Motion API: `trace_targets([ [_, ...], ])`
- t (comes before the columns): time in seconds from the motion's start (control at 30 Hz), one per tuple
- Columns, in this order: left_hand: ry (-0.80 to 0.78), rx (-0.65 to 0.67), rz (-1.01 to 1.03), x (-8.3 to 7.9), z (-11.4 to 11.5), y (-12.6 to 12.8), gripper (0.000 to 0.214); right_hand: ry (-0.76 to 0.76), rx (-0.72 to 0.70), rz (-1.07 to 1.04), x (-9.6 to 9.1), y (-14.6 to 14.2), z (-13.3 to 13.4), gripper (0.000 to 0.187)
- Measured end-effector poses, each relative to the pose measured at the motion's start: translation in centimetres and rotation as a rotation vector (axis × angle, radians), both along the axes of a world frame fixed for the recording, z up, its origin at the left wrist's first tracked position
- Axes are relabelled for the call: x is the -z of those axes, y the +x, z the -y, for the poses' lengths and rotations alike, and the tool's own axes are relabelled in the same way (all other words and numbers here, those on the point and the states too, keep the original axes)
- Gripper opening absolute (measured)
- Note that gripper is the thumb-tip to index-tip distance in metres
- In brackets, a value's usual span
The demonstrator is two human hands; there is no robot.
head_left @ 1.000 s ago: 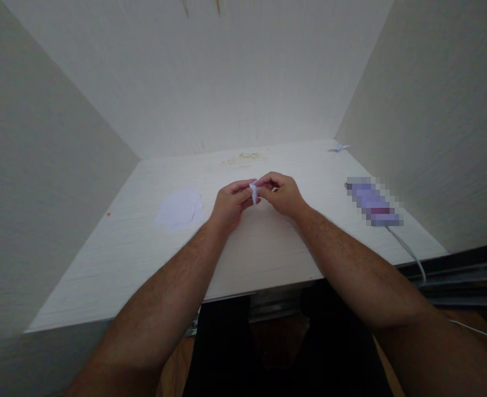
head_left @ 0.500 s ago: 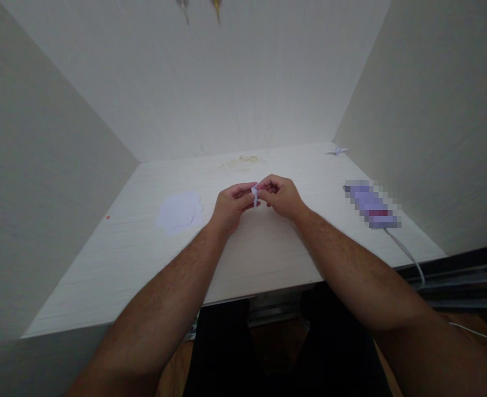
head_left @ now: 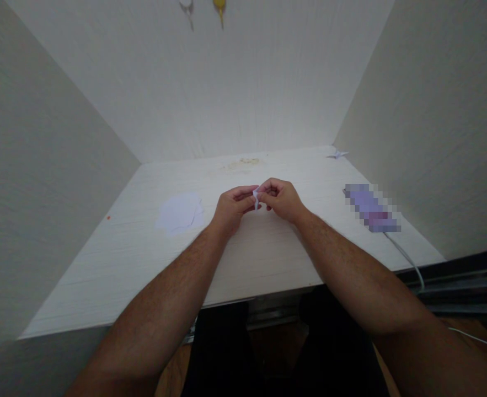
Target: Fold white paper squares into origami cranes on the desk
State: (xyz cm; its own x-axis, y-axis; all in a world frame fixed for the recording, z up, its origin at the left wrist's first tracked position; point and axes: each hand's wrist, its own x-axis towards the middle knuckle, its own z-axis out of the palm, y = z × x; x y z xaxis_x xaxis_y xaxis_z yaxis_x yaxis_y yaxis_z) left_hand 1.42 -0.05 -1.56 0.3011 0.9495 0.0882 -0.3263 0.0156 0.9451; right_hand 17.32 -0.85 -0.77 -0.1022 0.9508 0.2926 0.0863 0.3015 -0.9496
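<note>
A small folded piece of white paper is pinched between my two hands over the middle of the desk. My left hand grips its left side, thumb in front and fingers behind. On the other side, my right hand holds the paper's upper right part between thumb and forefinger, the other fingers curled. Much of the paper is covered by the fingers, so its full shape cannot be made out. Left of my left hand lies a loose stack of white paper sheets.
On the right of the white desk lies a blurred-out phone-like device with a white cable. A folded paper figure rests in the back right corner. Wall panels enclose three sides; two hooks hang on the back one.
The view has tilted up slightly, showing more of the wall hooks. Both hands keep their pinch on the folded paper, with hardly any finger movement.
</note>
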Motion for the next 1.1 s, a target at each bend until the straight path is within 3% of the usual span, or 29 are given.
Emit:
trace_targets([
  [0.7,0.018,-0.033,-0.018,-0.10,0.07,0.20,0.033,0.009,-0.010,0.007,0.07,0.11,-0.01,0.015],
  [1.1,0.057,-0.096,-0.095,-0.31,0.14,0.42,0.043,-0.004,0.026,0.047,0.10,0.11,-0.10,0.014],
])
